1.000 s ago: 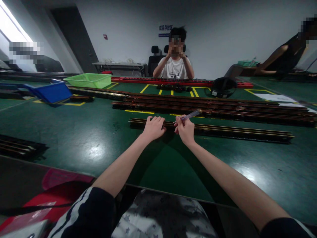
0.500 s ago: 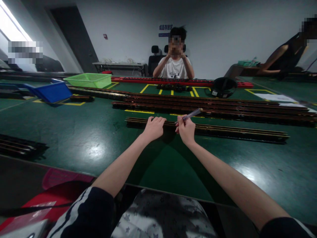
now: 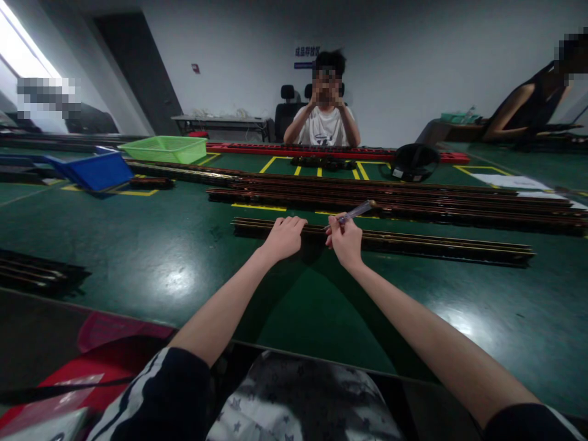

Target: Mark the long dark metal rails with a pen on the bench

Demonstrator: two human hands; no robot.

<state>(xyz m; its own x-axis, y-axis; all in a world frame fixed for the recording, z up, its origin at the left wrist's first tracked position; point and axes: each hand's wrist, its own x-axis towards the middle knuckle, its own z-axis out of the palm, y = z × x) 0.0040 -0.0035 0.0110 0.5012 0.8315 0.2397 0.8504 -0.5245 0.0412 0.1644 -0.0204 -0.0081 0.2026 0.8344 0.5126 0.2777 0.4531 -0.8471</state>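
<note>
A bundle of long dark strips with light edges (image 3: 436, 245) lies across the green table (image 3: 294, 324) in front of me. Over its left part rests my left hand (image 3: 283, 237), fingers bent over the strips and pressed together; whether they grip the strips is hard to see. My right hand (image 3: 345, 240) is closed round a clear, pen-like tool (image 3: 359, 211), whose brownish end points up and to the right. The tool's lower tip is near the strips, partly hidden by my fingers.
Behind lie more long strips (image 3: 390, 199). A blue tray (image 3: 100, 170) and a green basket (image 3: 165, 149) stand at the left, a black ring-shaped object (image 3: 414, 163) at the back right. More strips (image 3: 39, 272) lie at the near left. A person (image 3: 324, 122) sits opposite.
My left hand has shifted very slightly to the left. At the far right, the person's arm has moved a little. My right hand stays in place with the tool.
</note>
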